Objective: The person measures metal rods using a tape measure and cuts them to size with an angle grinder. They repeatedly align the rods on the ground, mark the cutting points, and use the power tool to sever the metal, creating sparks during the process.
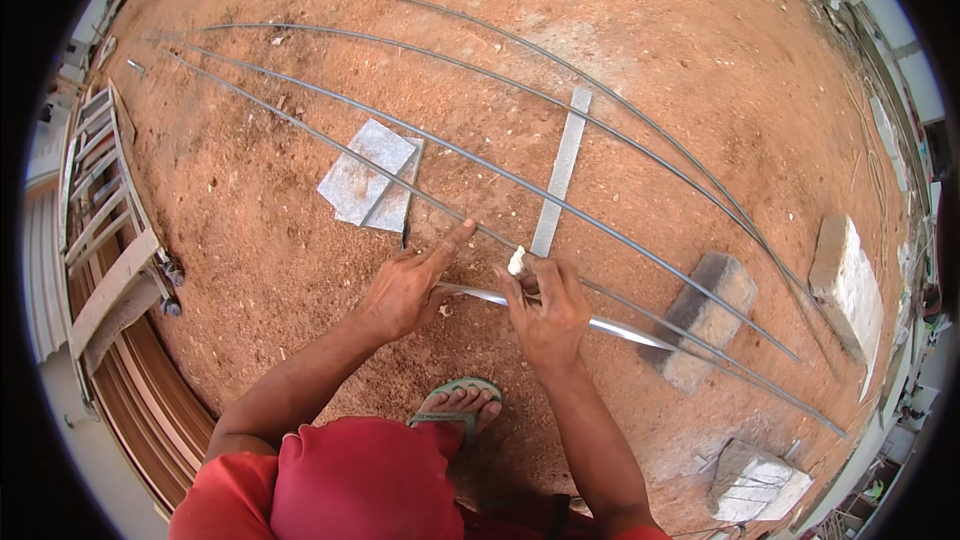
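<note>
My left hand (pixel 402 292) has its index finger stretched out, the tip on a thin steel rod (pixel 330 143) that runs slantwise across the ground. Nothing shows in its grasp; its lower fingers are partly hidden. My right hand (pixel 550 315) pinches a small white chalk-like lump (pixel 516 260) right at the same rod. Below the rod, a shiny silver strip (pixel 625 331) passes under my right hand, its left end close to my left hand. Another straight rod (pixel 450 147) lies just beyond, and two curved rods (pixel 430 56) farther off.
Grey stone tiles (pixel 375 155), a flat grey bar (pixel 562 175) and a concrete block (pixel 710 305) lie beneath the rods. More blocks stand at right (pixel 845 280) and lower right (pixel 752 480). A ladder (pixel 100 175) and brown lengths (pixel 140 400) are at left. My sandalled foot (pixel 462 405) is near.
</note>
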Demonstrator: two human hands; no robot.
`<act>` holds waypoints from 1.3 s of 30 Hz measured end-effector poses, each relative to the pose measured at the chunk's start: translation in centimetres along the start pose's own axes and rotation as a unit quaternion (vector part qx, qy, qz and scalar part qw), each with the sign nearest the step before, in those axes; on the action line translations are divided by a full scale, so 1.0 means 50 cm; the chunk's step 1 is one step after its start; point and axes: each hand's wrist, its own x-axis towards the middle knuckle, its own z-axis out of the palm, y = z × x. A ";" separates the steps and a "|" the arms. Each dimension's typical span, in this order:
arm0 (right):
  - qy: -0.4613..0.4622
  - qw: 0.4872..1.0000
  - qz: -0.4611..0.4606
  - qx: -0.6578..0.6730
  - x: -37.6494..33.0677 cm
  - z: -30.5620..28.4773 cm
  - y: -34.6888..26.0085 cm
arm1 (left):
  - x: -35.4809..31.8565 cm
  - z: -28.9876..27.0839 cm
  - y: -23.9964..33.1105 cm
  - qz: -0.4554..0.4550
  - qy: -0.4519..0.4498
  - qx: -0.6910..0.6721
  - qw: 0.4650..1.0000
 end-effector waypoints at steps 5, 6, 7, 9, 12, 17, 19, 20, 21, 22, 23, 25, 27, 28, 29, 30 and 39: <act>-0.005 1.000 0.016 -0.020 -0.001 0.005 -0.007 | 0.004 -0.001 -0.005 0.010 -0.002 -0.003 1.000; -0.008 1.000 0.017 -0.021 0.000 0.005 -0.009 | 0.004 0.001 -0.008 0.017 0.008 -0.006 1.000; -0.010 1.000 0.017 -0.021 0.000 0.004 -0.010 | 0.003 0.007 -0.013 0.024 0.018 -0.008 0.999; -0.017 0.999 0.026 -0.018 0.000 0.004 -0.012 | 0.003 0.010 -0.016 0.027 0.022 -0.010 0.999; -0.063 0.997 0.032 -0.041 -0.007 -0.001 -0.007 | 0.007 0.007 -0.014 0.023 0.011 -0.005 1.000; -0.117 0.987 0.094 -0.060 -0.014 -0.013 -0.014 | 0.008 0.011 -0.017 0.057 0.046 0.017 0.997; -0.130 0.984 0.092 -0.081 0.004 -0.019 -0.030 | -0.001 0.000 -0.016 0.048 0.014 0.017 0.999; -0.152 0.977 0.102 -0.108 0.001 -0.024 -0.031 | -0.005 -0.002 -0.011 0.041 -0.002 0.017 0.999; -0.171 0.970 0.107 -0.132 -0.003 -0.026 -0.035 | -0.013 -0.003 -0.013 0.050 0.000 0.010 0.999; -0.190 0.964 0.110 -0.152 -0.005 -0.028 -0.039 | -0.025 -0.001 -0.016 0.056 0.002 0.007 0.998; -0.216 0.957 0.111 -0.157 -0.006 -0.034 -0.042 | -0.036 0.001 -0.022 0.061 0.005 0.004 0.998; -0.268 0.941 0.115 -0.173 -0.011 -0.056 -0.043 | -0.055 0.010 -0.045 0.094 -0.050 0.013 0.994; -0.317 0.918 0.157 -0.180 -0.007 -0.082 -0.051 | -0.072 0.003 -0.048 0.088 -0.119 -0.015 0.989; -0.343 0.903 0.179 -0.189 -0.009 -0.096 -0.049 | -0.081 -0.005 -0.035 0.064 -0.157 -0.048 0.984; -0.357 0.896 0.187 -0.187 -0.015 -0.106 -0.044 | -0.089 -0.011 -0.028 0.040 -0.194 -0.081 0.977; -0.371 0.889 0.194 -0.187 -0.023 -0.118 -0.041 | -0.101 -0.005 -0.029 0.035 -0.208 -0.082 0.974; -0.543 0.824 0.087 -0.141 -0.198 -0.276 0.037 | -0.100 -0.027 -0.020 -0.049 -0.461 -0.214 0.860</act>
